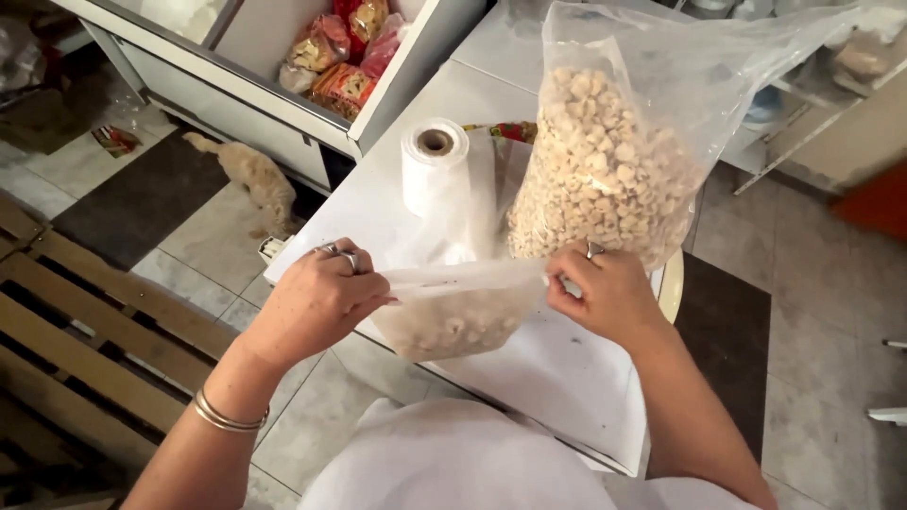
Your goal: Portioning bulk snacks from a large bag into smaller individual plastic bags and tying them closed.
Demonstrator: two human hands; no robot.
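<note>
While the left hand [316,297] and right hand [605,293] pinch the small filled bag [453,316] taut above the table edge [567,378], one slipped grip might spill its pieces floorward

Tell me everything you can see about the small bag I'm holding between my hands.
The small bag is thin clear plastic, partly filled with pale, nut-like pieces sagging at the bottom. Its top edge is stretched flat between the left hand and right hand, both pinching it. It hangs over the white table's edge, before the large bag.
</note>
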